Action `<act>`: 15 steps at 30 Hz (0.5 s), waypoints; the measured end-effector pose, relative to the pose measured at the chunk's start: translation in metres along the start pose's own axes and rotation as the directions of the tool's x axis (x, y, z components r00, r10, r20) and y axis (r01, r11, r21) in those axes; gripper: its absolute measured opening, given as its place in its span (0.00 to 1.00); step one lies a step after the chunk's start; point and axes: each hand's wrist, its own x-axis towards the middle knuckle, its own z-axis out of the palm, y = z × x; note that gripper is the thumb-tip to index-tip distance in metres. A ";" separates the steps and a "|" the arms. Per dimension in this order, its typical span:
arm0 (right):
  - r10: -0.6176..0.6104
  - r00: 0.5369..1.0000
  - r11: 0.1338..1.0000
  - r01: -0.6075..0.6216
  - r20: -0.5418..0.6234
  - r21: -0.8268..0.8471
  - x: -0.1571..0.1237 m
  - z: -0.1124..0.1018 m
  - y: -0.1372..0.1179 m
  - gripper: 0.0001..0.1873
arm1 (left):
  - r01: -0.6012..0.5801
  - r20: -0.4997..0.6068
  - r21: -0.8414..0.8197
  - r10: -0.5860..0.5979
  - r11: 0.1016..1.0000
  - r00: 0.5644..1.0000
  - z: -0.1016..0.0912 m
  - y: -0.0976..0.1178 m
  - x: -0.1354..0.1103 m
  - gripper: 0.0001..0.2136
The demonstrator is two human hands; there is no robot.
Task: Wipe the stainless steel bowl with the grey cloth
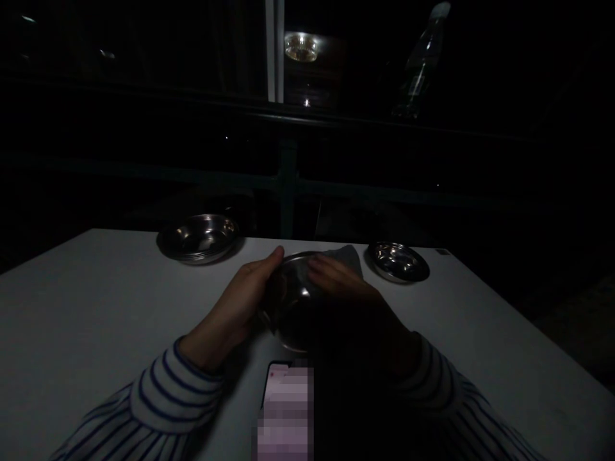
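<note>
Wiping of the metal bowl (300,298) over the table (96,301) is judged unfinished: its edge is gripped by the left hand (244,291), while the fingers of the right hand (353,286) are laid nearly straight against it, any hold on the grey cloth (352,256) being unclear. Whether the stacked bowls (198,240) or single bowl (398,261) are finished cannot be told; the right wrist is lost in shadow.

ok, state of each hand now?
Left hand: closed on the silvery round metal bowl.
Right hand: touching the bowl, grey cloth beside it; grip can't be told.
</note>
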 end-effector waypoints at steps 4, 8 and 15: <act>-0.210 0.974 0.975 0.215 0.081 -0.050 -0.003 0.015 0.011 0.17 | 0.012 0.035 0.117 -0.016 0.993 0.999 0.002 -0.007 -0.003 0.17; -0.084 0.996 0.994 0.085 -0.026 0.067 0.000 0.004 0.009 0.20 | 0.031 -0.022 -0.046 -0.032 0.998 0.999 -0.002 0.005 -0.001 0.13; 0.184 0.975 0.964 -0.156 -0.121 0.215 0.001 -0.012 -0.006 0.23 | -0.017 -0.129 -0.228 -0.012 0.974 0.992 -0.005 0.015 0.003 0.09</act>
